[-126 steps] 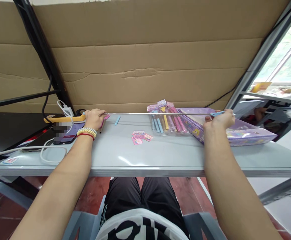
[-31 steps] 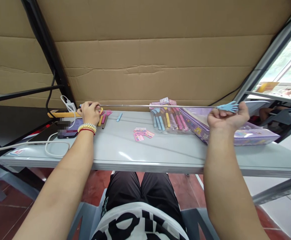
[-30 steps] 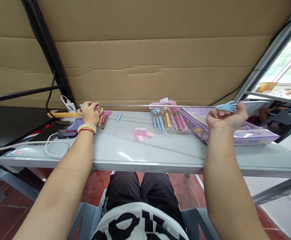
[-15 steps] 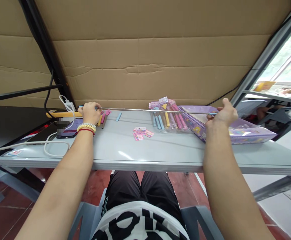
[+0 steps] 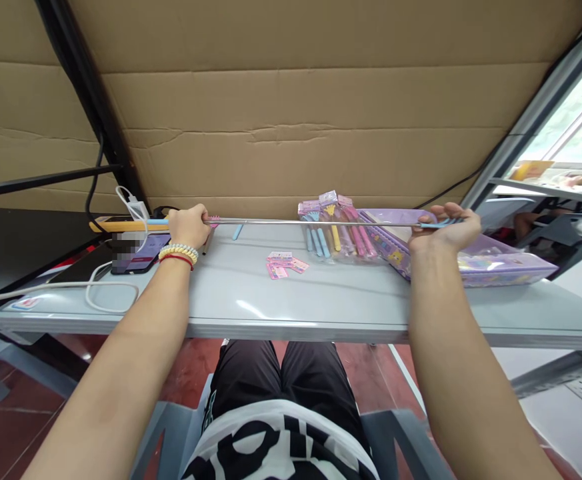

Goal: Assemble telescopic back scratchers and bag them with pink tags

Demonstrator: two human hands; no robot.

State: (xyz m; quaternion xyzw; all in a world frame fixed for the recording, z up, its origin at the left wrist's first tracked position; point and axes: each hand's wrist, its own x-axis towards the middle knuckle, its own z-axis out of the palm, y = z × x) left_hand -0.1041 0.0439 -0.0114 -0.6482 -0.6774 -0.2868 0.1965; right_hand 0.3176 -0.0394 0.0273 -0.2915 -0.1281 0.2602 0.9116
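Head view: Your left hand (image 5: 189,227) is closed around the blue handle end of a telescopic back scratcher (image 5: 311,222), extended to full length and held level just above the far edge of the desk (image 5: 321,313). Your right hand (image 5: 443,230) is clamped on its blue claw end, over the purple tray (image 5: 511,267) at the right side of the desk. Treat the thin metal rod as light, smooth and easily bent, so grip only the two plastic ends and push along the axis. A clear pack of scratchers (image 5: 333,230) lies below the rod beside the tray. Pink cards (image 5: 283,263) lie mid-desk. A phone (image 5: 141,250) and a cable (image 5: 95,290) lie near the left edge.
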